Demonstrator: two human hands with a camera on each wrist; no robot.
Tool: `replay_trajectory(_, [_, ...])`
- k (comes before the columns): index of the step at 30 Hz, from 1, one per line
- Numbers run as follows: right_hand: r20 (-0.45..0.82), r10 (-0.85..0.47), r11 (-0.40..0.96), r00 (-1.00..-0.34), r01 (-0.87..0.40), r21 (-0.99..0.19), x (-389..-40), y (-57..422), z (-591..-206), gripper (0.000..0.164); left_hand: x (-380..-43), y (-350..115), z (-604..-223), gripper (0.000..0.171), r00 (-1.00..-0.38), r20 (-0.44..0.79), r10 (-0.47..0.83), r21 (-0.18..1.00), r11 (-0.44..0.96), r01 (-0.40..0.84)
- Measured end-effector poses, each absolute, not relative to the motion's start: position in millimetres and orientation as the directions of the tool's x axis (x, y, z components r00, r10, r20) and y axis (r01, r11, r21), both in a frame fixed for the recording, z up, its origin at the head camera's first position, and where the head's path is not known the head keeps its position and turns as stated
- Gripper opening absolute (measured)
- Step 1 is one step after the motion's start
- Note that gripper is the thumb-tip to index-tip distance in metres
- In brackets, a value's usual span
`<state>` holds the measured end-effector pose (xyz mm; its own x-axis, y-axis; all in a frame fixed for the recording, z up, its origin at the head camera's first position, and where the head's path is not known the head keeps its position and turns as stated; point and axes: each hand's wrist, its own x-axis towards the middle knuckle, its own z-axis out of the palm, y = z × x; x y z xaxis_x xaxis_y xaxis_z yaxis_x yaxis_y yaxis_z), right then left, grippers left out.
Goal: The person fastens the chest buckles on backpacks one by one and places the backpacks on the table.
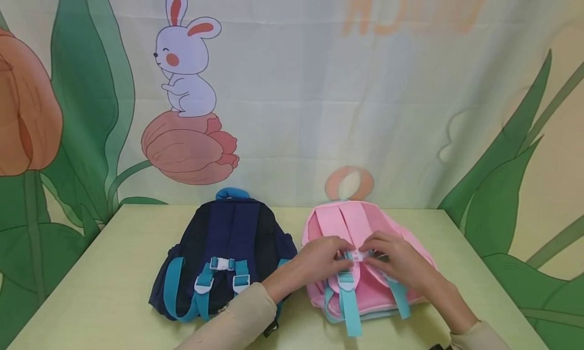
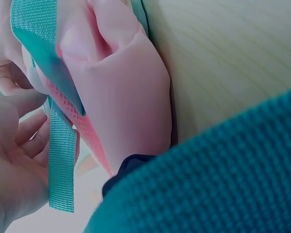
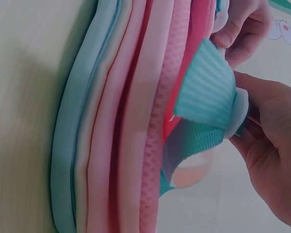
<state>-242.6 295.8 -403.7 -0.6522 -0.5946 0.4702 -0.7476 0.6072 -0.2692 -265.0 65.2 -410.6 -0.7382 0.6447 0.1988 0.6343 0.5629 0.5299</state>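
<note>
A pink child's backpack (image 1: 380, 218) lies at the right of the table with its shoulder straps facing up. At its middle, a white chest-strap buckle (image 1: 358, 257) sits between my two hands. My left hand (image 1: 319, 259) pinches the buckle's left side with thumb and fingers. From the other side, my right hand (image 1: 399, 259) pinches its right end. Whether the halves are fully joined cannot be made out behind the fingers. A loose teal strap (image 2: 62, 165) hangs by the left palm, and teal webbing (image 3: 208, 87) loops beside the right fingers.
To the left stands a navy backpack (image 1: 233, 228) with its white chest buckle (image 1: 222, 264) joined. Both bags rest on a pale table (image 1: 118, 269). Behind it hangs a printed cloth (image 1: 283, 86) with a rabbit and tulips.
</note>
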Motion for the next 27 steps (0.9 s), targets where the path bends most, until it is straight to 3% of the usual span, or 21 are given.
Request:
replay_trajectory(10, [0.482, -0.566, 0.615, -0.669, -0.732, -0.293, -243.3, 293.4, -408.0, 0.024, -264.2, 68.3, -414.1, 0.029, -0.729, 0.243, 0.640, 0.545, 0.532, 0.648])
replay_trajectory(18, [0.519, -0.563, 0.595, -0.643, -0.751, -0.286, -244.2, 287.3, -412.6, 0.023, -263.9, 68.9, -416.3, 0.030, -0.728, 0.257, 0.635, 0.537, 0.532, 0.654])
replay_trajectory(27, [0.460, -0.555, 0.624, -0.693, -0.712, -0.322, -240.4, 286.3, -410.4, 0.022, -262.6, 68.1, -416.1, 0.035, -0.745, 0.219, 0.630, 0.575, 0.534, 0.620])
